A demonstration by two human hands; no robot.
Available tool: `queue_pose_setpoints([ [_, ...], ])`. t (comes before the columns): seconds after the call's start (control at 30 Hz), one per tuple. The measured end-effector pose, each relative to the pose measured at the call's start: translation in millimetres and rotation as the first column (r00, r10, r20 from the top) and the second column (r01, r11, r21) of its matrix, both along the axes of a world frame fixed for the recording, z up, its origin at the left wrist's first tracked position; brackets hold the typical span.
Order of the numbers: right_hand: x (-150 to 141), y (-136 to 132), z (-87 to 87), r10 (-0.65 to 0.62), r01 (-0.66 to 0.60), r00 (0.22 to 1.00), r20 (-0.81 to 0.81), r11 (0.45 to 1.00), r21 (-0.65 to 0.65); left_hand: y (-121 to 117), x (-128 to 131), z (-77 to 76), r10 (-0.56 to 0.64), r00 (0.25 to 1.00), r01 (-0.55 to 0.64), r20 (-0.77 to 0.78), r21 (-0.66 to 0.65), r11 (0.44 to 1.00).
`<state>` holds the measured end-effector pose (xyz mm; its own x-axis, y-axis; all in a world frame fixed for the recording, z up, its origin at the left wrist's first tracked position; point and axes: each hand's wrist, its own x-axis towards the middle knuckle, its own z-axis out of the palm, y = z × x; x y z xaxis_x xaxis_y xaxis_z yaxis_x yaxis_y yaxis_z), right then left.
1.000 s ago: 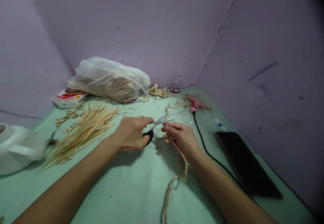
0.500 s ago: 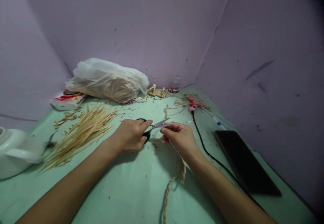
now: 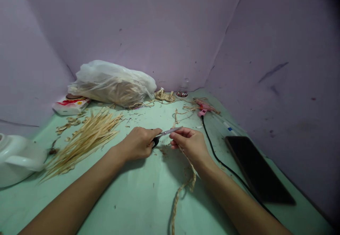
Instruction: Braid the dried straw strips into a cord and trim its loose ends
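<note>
Black-handled scissors (image 3: 165, 132) are gripped in my left hand (image 3: 138, 142), their blades closed together and pointing right. The blade tips reach the fingers of my right hand (image 3: 190, 143), which pinch a braided straw cord (image 3: 175, 206). From under that hand the cord hangs down and runs toward the near edge, with a loop on the tabletop. Exactly where the blades meet the cord is hard to see behind the fingers. Just beyond the blades lies another short piece of braid (image 3: 175, 115).
Loose straw strips (image 3: 85, 139) and a white jug (image 3: 20, 160) are on the left. Behind are a filled plastic bag (image 3: 113, 84), a small box (image 3: 71, 106), and a bead container (image 3: 182, 94). A pink glue gun (image 3: 203, 107), its black cable (image 3: 212, 144) and a phone (image 3: 259, 171) lie right.
The scissor blades, apart before, have closed at the fingers of my right hand. Both hands stay nearly in place, still holding the scissors and the cord.
</note>
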<state>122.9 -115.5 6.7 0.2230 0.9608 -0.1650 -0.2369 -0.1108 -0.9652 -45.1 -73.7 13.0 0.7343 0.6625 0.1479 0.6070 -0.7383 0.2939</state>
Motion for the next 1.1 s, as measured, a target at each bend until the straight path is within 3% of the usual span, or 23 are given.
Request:
queue_pose_setpoints([
  [0.1, 0.6, 0.9, 1.8, -0.031, 0.030, 0.998, -0.060, 0.999, -0.014, 2.2, 2.9, 0.4, 0.083, 0.968, -0.039, 0.238, -0.183, 0.982],
  [0.17, -0.4, 0.1, 2.6, -0.026, 0.024, 0.997, -0.075, 0.999, -0.028, 5.4, 5.1, 2.1, 0.293, 0.858, -0.116, 0.422, -0.396, 0.911],
  [0.2, -1.5, -1.0, 2.9, -0.005, 0.002, 0.997, -0.073, 0.999, -0.038, 7.1, 6.0, 3.4, 0.417, 0.778, -0.130, 0.470, -0.528, 0.839],
  [0.27, -5.0, -5.0, 3.4, 0.073, -0.076, 0.996, -0.054, 0.996, -0.050, 9.9, 7.1, 6.6, 0.621, 0.647, -0.066, 0.442, -0.779, 0.623],
  [0.33, -9.7, -10.4, 3.7, 0.188, -0.189, 0.982, -0.012, 0.980, -0.057, 11.9, 6.8, 9.0, 0.736, 0.590, 0.071, 0.332, -0.929, 0.363],
  [0.4, -14.8, -15.9, 3.6, 0.304, -0.301, 0.952, 0.035, 0.951, -0.074, 13.4, 5.0, 9.7, 0.790, 0.568, 0.216, 0.232, -0.968, 0.129],
  [0.47, -19.4, -20.0, 2.7, 0.381, -0.373, 0.923, 0.060, 0.922, -0.107, 14.5, 2.8, 9.2, 0.806, 0.564, 0.331, 0.180, -0.943, -0.021],
  [0.53, -22.6, -21.9, 0.8, 0.424, -0.413, 0.903, 0.070, 0.901, -0.134, 15.5, 1.2, 8.6, 0.814, 0.559, 0.378, 0.156, -0.922, -0.082],
  [0.6, -24.3, -21.9, -2.0, 0.450, -0.435, 0.889, 0.083, 0.887, -0.152, 16.3, 1.0, 8.3, 0.842, 0.516, 0.332, 0.155, -0.943, -0.030],
  [0.8, -23.7, -20.8, -1.9, 0.406, -0.392, 0.907, 0.110, 0.911, -0.129, 17.5, 7.5, 6.3, 0.880, 0.265, 0.065, 0.395, -0.917, 0.393],
  [0.9, -22.0, -21.8, 2.3, 0.381, -0.374, 0.918, 0.107, 0.924, -0.075, 16.6, 11.3, 5.6, 0.781, 0.292, -0.092, 0.552, -0.796, 0.598],
  [0.97, -20.2, -20.9, 1.1, 0.406, -0.400, 0.907, 0.111, 0.914, -0.075, 15.9, 12.6, 5.2, 0.740, 0.333, -0.133, 0.584, -0.748, 0.650],
  [1.1, -16.6, -15.1, -10.9, 0.509, -0.498, 0.858, 0.066, 0.857, -0.131, 13.9, 13.1, 5.4, 0.733, 0.370, -0.151, 0.571, -0.741, 0.654],
])
